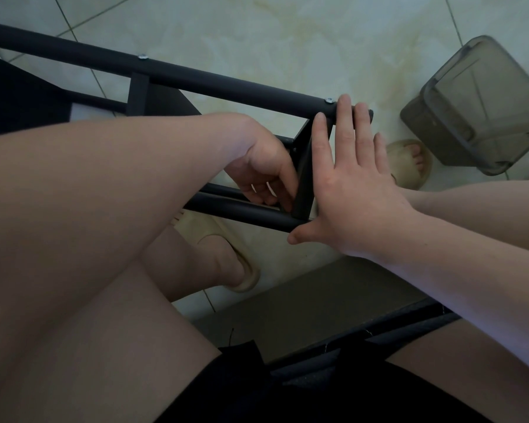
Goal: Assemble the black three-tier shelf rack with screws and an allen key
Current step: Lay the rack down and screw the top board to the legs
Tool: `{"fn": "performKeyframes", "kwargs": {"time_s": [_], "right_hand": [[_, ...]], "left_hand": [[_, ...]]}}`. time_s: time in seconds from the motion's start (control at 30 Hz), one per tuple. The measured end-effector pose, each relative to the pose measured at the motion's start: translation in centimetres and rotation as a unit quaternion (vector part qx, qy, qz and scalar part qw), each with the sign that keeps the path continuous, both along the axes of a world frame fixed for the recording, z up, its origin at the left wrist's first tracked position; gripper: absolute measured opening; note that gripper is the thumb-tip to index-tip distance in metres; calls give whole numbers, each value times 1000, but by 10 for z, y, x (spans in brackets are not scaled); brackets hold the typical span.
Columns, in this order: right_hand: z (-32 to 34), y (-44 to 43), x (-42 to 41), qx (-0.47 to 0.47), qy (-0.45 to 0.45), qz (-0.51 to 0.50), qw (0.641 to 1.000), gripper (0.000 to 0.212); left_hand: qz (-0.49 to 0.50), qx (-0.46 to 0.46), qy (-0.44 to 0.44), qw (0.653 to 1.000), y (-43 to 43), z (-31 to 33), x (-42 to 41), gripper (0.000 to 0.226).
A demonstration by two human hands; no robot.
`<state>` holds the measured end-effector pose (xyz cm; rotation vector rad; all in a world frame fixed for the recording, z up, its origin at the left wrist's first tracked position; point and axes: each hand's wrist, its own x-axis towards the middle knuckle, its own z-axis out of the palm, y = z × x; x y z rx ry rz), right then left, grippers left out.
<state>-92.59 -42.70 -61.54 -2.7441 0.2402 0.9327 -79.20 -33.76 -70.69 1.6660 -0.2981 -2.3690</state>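
Nearest the camera, black shorts (257,389) cover the seated person's lap, and bare thighs fill the lower left. Below the knees, the left foot wears a beige slipper (226,257) on the tiled floor (257,41).

Both forearms reach forward to the black shelf rack (226,87), which lies on its side above the floor, between the person's legs. The left grip (263,175) comes in over the left knee with its fingers curled. The fingertips sit against the flat cross bar (306,172) where it meets the lower tube (242,209). Whether it is pinching anything there I cannot tell, since the curled fingers hide it.

The right grip (348,178) is flat and spread, holding nothing. Its straight fingers press against the end of the upper tube (196,76) and lie along the cross bar, with the thumb just under the lower tube's end.

Two silver screws show on the upper tube, one (329,100) just beside the right fingertips and one (142,57) farther left above a second cross bar (138,93).

Beyond the right grip, a second slipper (406,163) holds the right foot. Farther right, a grey translucent plastic container (477,108) rests tilted on the floor.
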Motion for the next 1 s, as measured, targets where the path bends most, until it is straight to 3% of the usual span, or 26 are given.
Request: {"fn": "performKeyframes", "kwargs": {"time_s": [0.1,0.73,1.0], "right_hand": [[0,0,0,0,3,0,1000,157],[0,0,0,3,5,-1,1000,156],[0,0,0,1,1,1,1000,157]], "left_hand": [[-2,2,0,1000,-1,-1,-3,4],[11,-9,19,1000,0,-2,-2,16],[1,-5,3,1000,0,-5,-5,6]]}}
